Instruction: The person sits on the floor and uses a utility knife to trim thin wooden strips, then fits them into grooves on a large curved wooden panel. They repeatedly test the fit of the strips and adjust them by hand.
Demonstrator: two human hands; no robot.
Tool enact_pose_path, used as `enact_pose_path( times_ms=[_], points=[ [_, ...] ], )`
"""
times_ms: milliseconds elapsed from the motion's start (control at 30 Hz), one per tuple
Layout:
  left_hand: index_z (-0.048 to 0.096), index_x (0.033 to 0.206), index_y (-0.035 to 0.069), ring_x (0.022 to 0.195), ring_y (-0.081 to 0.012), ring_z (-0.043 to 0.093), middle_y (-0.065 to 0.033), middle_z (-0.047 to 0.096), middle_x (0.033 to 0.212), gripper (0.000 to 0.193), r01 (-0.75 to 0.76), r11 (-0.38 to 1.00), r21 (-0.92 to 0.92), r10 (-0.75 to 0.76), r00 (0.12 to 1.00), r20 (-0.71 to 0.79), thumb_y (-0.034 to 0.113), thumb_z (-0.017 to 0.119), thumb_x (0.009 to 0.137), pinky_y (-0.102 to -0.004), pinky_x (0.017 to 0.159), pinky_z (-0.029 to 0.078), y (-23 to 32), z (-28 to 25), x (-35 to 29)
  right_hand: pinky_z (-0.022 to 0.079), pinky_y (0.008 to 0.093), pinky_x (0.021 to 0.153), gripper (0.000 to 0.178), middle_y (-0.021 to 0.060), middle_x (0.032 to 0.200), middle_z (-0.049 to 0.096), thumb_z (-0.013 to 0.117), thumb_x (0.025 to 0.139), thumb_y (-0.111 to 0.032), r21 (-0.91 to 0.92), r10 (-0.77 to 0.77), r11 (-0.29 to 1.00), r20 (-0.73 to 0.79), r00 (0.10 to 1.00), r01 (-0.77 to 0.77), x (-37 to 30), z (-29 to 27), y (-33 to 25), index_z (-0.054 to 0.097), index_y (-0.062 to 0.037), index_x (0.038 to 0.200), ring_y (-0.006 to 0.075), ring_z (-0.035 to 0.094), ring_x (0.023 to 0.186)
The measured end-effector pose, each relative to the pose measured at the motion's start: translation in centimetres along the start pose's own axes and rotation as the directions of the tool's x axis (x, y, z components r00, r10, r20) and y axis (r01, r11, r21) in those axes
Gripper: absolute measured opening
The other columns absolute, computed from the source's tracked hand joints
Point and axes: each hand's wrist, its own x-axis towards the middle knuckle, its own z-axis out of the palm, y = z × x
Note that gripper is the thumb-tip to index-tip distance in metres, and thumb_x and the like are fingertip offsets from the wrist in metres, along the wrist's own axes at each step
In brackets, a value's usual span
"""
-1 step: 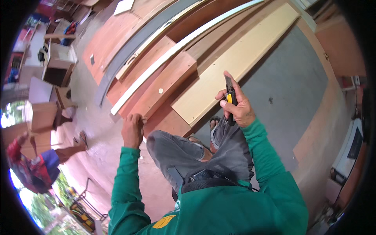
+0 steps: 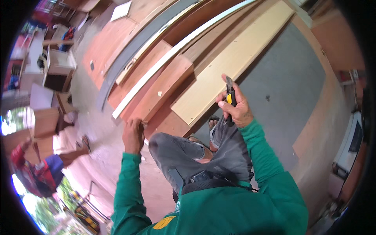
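My right hand [image 2: 239, 109] is closed round a black and yellow utility knife [image 2: 230, 98], its blade pointing away from me. The knife is held up over the near part of a long pale wooden board [image 2: 219, 84]. At the near end of a reddish-brown board [image 2: 164, 88], my left hand [image 2: 133, 135] has its fingers curled together. A small pale bit shows at those fingertips, too small to name. A white strip [image 2: 149, 80] lies lengthwise just beyond that hand, and a small white square [image 2: 159, 93] sits on the reddish-brown board.
Grey and brown long boards lie side by side ahead, beyond the white strip. To the right spreads a grey panel [image 2: 288, 86] with a brown border. A person in red and blue [image 2: 43, 172] is at the left, near wooden cabinets [image 2: 58, 66]. My bent knees are close to the boards.
The view has shifted slightly. My left hand is a little lower in the picture, still at the board's end. My right hand keeps the utility knife in nearly the same place.
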Motion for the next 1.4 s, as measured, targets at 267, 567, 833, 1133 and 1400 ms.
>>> enact_pose_path(
  times_ms=[267,567,833,1133,1400],
  points=[
    [0.073,0.103,-0.001,0.091,-0.0357,0.066,-0.0149,0.070,0.094,0.018,-0.320,0.857,-0.404,0.329,0.943,-0.050,0.001,0.079,0.087,-0.0446,0.080,0.052,25.8,-23.2,-1.7,0.050,0.0253,0.064,0.033,0.0034,0.086,0.073,0.071,0.101,-0.022,0.011,0.147,0.989,-0.297,0.944,-0.150,-17.4,-2.2,-17.4,0.077,0.0012,0.124,0.0084,0.062,0.069],
    [0.070,0.112,0.002,0.086,-0.0094,0.070,-0.0023,0.075,0.098,0.024,0.268,0.336,-0.903,0.636,0.642,0.428,0.021,0.079,0.101,-0.0240,0.068,0.059,51.3,-33.6,-5.0,0.056,0.0312,0.091,0.036,0.0086,0.109,0.077,0.075,0.101,-0.018,-0.038,-0.191,0.979,-0.511,0.838,0.200,-40.0,-1.0,-31.9,0.073,0.0007,0.132,0.0134,0.070,0.102],
    [0.076,0.113,0.003,0.081,-0.0087,0.069,-0.0024,0.077,0.096,0.026,0.150,0.377,-0.914,0.820,0.404,0.404,0.025,0.079,0.101,-0.0239,0.065,0.055,72.4,-30.6,-15.6,0.048,0.0298,0.070,0.023,0.0013,0.085,0.069,0.079,0.098,-0.021,-0.119,-0.233,0.963,-0.814,0.532,0.241,-56.4,-10.8,-31.9,0.075,0.0011,0.099,0.0083,0.057,0.078],
    [0.070,0.117,0.011,0.088,-0.0110,0.067,-0.0026,0.074,0.099,0.024,0.074,0.185,-0.980,0.831,0.521,0.196,0.033,0.068,0.107,-0.0245,0.066,0.050,93.9,-21.3,-23.8,0.045,0.0250,0.060,0.016,0.0110,0.093,0.079,0.074,0.102,-0.022,-0.219,-0.114,0.865,-0.962,-0.248,0.451,-80.5,-26.7,-28.8,0.069,-0.0080,0.097,0.0066,0.055,0.067],
    [0.051,0.122,0.015,0.093,-0.0129,0.057,-0.0004,0.057,0.106,0.026,-0.067,-0.080,-0.995,0.832,0.546,-0.104,0.039,0.056,0.114,-0.0388,0.090,0.052,111.1,-17.3,-23.3,0.047,0.0268,0.057,0.015,0.0185,0.103,0.080,0.075,0.102,-0.022,-0.612,0.004,0.661,-0.576,-0.817,0.434,-98.3,-36.9,-24.7,0.065,-0.0105,0.099,0.0104,0.060,0.064]
  ],
)
